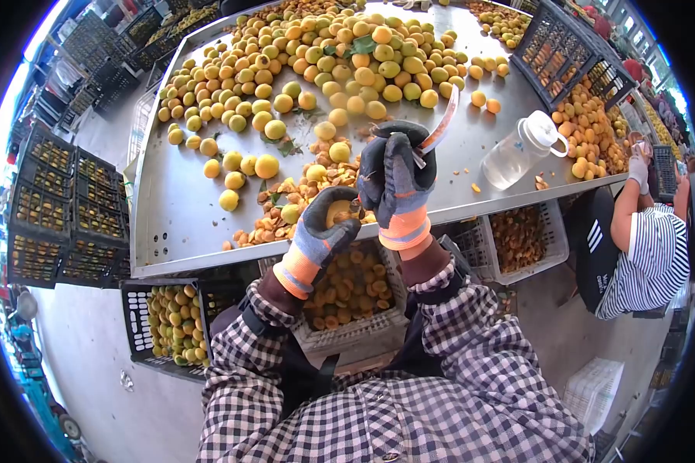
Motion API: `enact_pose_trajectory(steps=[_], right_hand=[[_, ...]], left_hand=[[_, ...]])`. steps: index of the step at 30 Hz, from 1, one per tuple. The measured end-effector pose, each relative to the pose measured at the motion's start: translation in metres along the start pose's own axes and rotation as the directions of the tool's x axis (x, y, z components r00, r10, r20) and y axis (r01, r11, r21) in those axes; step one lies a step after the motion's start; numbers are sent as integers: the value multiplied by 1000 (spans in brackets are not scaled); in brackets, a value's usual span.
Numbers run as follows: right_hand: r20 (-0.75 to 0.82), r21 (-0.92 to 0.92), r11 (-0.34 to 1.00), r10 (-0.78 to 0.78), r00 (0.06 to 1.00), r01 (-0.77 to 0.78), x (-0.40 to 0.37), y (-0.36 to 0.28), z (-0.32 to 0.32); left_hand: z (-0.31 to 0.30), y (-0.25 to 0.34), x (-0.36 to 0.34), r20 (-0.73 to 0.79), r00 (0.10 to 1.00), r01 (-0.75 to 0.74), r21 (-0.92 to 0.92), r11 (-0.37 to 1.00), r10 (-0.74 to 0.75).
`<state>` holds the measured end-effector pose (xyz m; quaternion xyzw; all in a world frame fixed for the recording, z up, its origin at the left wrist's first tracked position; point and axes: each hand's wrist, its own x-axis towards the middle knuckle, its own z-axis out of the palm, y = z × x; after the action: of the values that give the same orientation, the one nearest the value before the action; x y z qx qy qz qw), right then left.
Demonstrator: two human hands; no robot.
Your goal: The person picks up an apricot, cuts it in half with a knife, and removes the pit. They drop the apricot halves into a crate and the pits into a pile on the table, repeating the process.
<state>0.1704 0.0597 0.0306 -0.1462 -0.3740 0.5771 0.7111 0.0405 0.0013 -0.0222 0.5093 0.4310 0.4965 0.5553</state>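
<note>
My left hand (322, 231), in a grey and orange work glove, is closed around an apricot (339, 212) whose side shows between thumb and fingers. Close beside it, my right hand (396, 174), gloved alike, grips a knife; its curved blade (445, 119) points up and away from the fruit. The right fingertips are right at the held apricot. Beneath both hands lie cut apricot pieces (274, 224) along the near edge of the metal table (185, 239). Farther back, a large heap of whole apricots (324, 58) covers the table.
A clear plastic bottle (513, 158) lies on the table to the right. Below the edge stand a crate of apricot halves (400, 312), another crate of pieces (561, 251) and a black crate of whole fruit (139, 320). A person in a striped shirt (656, 243) is at the right.
</note>
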Motion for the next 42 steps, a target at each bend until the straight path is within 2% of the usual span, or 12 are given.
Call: enact_pose_trajectory(steps=[2,4,9,11,13,15,19,22,27,29,37,42], right_hand=[[20,-106,994,7,1000,-5,0,6,-2],[-1,-60,997,54,999,-53,2,8,-1],[-142,168,972,187,972,-163,8,19,-7],[-130,145,970,215,968,-196,6,23,-7],[-161,159,933,346,924,-322,7,26,-4],[-149,171,926,361,921,-336,11,31,-7],[-264,204,911,405,876,-359,22,37,-12],[-452,170,860,502,737,-481,30,34,-2],[-471,243,810,579,666,-533,38,44,-14],[-511,276,756,638,576,-594,40,49,-20],[-394,388,680,732,555,-622,46,55,-36],[-261,530,592,795,548,-607,46,61,-47]], left_hand=[[1,-5,3,-5,1000,-5,7,1000,5],[1,-11,6,14,978,-208,93,974,208],[-2,-8,7,-1,986,-165,140,976,167],[-4,-7,10,-9,987,-159,139,977,162],[-9,-4,14,47,981,-196,236,952,190],[-8,-1,14,27,977,-210,270,940,211],[-7,5,16,43,977,-210,304,929,207],[-8,12,19,103,957,-288,425,858,270],[-9,11,22,124,953,-301,481,823,276],[-9,10,24,137,950,-310,496,811,279],[-6,9,27,104,968,-251,447,858,229],[-9,8,28,153,961,-277,496,823,231]])
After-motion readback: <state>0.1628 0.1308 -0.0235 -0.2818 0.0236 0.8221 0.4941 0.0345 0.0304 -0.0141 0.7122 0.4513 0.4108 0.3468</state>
